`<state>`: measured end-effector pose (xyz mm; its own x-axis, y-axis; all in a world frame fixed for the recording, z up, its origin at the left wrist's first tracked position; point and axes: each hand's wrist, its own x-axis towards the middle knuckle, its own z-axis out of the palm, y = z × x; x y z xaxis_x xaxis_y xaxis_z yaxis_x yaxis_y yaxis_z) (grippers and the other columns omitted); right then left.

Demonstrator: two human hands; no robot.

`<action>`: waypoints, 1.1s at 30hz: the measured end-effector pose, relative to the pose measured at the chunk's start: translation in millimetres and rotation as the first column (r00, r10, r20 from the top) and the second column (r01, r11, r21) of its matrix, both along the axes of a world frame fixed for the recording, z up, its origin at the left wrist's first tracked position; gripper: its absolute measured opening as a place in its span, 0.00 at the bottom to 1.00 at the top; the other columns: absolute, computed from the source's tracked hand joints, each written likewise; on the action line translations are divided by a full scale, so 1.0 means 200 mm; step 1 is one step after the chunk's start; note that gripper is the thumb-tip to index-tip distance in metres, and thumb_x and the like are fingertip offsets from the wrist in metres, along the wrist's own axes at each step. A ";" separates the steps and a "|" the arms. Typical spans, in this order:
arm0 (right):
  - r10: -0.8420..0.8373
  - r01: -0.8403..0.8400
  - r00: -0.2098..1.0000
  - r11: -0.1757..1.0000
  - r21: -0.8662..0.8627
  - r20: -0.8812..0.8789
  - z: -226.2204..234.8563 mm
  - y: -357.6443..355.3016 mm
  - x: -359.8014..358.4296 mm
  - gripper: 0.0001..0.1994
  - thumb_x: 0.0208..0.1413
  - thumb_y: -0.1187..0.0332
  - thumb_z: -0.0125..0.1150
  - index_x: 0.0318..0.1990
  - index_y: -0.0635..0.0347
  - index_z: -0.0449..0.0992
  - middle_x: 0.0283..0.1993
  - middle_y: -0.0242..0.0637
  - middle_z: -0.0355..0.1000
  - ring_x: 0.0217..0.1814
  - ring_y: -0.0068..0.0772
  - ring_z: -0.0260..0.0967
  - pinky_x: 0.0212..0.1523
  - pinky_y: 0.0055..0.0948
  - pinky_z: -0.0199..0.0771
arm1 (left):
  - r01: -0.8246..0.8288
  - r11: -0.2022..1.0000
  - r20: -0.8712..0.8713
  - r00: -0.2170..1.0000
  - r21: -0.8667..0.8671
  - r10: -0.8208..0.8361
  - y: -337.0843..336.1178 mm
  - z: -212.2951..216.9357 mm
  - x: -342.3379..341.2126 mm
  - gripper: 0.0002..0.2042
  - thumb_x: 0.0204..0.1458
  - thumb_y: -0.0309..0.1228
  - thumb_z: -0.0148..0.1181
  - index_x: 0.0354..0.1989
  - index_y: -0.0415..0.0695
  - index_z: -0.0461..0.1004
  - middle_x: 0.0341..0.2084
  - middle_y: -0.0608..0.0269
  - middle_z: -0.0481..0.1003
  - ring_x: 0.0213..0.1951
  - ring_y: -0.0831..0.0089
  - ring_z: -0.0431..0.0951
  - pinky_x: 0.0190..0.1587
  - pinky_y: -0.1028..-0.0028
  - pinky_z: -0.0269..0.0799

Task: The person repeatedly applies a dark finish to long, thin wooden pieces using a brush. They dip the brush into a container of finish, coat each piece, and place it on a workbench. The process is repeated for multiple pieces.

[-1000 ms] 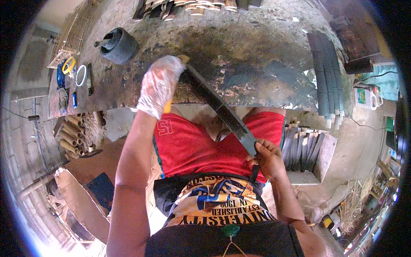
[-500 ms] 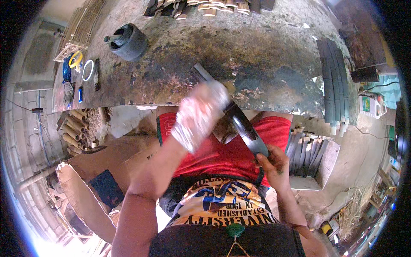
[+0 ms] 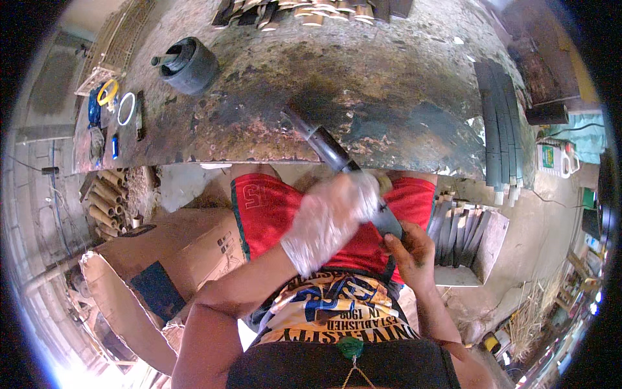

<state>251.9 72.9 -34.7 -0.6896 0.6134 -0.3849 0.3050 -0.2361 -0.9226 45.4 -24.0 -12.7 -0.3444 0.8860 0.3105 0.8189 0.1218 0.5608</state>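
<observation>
A long, glossy black strip, seemingly split bamboo (image 3: 332, 150), slants from above the table's near edge down across my lap. My left hand (image 3: 340, 211), in a clear plastic glove and smeared by motion, is closed around its lower half. Whether a rag or pad lies under that palm I cannot make out. At the strip's near end, my right hand (image 3: 414, 249) is bare and pinches the tip between thumb and fingers, with dark stains on the skin. The strip's far end points up and left over the stained tabletop (image 3: 272, 97).
On the table's left stand a dark round pot (image 3: 201, 70), a yellow tape roll (image 3: 107, 93) and a white ring (image 3: 126, 109). Several dark strips (image 3: 497, 123) lie at the right edge; more fill a box (image 3: 463, 277) below. A cardboard box (image 3: 201, 243) sits left of my legs.
My left hand has slid down along the strip toward my right hand, baring the strip's far part. The right hand keeps its grip on the near end.
</observation>
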 end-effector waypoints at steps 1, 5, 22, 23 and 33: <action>0.003 -0.003 1.000 1.000 0.020 -0.019 0.00 0.00 0.00 0.12 0.61 0.78 0.64 0.51 0.69 0.75 0.41 0.34 0.75 0.37 0.20 0.72 0.38 0.22 0.74 | -0.026 0.996 -0.135 0.991 -0.084 0.015 -0.03 -0.05 -0.10 0.11 0.51 0.20 0.55 0.43 0.44 0.72 0.38 0.51 0.74 0.42 0.52 0.78 0.43 0.57 0.78; 0.012 -0.011 1.000 0.998 0.060 -0.019 -0.01 0.00 0.00 0.12 0.61 0.78 0.64 0.51 0.70 0.74 0.41 0.35 0.75 0.38 0.20 0.73 0.38 0.22 0.75 | -0.168 0.984 -0.367 0.913 0.062 0.179 0.03 -0.23 -0.71 0.05 0.56 0.28 0.55 0.36 0.43 0.78 0.32 0.48 0.79 0.38 0.50 0.81 0.43 0.57 0.78; -0.103 0.081 0.995 0.787 -0.612 -0.001 -0.07 0.11 0.02 0.11 0.63 0.72 0.62 0.51 0.62 0.76 0.38 0.36 0.80 0.33 0.31 0.81 0.29 0.26 0.81 | -0.096 0.995 -0.339 0.937 0.000 0.090 -0.06 -0.17 -0.53 0.08 0.54 0.23 0.55 0.42 0.42 0.75 0.37 0.49 0.77 0.40 0.49 0.79 0.43 0.55 0.78; -0.130 0.075 0.991 0.759 -0.647 -0.038 -0.08 0.12 0.03 0.11 0.63 0.72 0.62 0.51 0.62 0.76 0.38 0.36 0.80 0.33 0.31 0.81 0.28 0.26 0.81 | -0.126 0.992 -0.367 0.922 0.022 0.125 -0.05 -0.18 -0.66 0.07 0.55 0.24 0.54 0.41 0.42 0.76 0.38 0.49 0.79 0.41 0.48 0.80 0.45 0.54 0.78; 0.011 -0.015 0.999 0.994 -0.106 -0.037 0.05 0.35 0.12 0.15 0.62 0.74 0.63 0.55 0.66 0.74 0.42 0.36 0.79 0.41 0.28 0.79 0.40 0.29 0.81 | -0.374 0.920 0.063 0.927 0.118 0.369 -0.24 -0.07 -0.91 0.20 0.55 0.22 0.55 0.58 0.39 0.76 0.53 0.59 0.79 0.53 0.70 0.78 0.56 0.72 0.72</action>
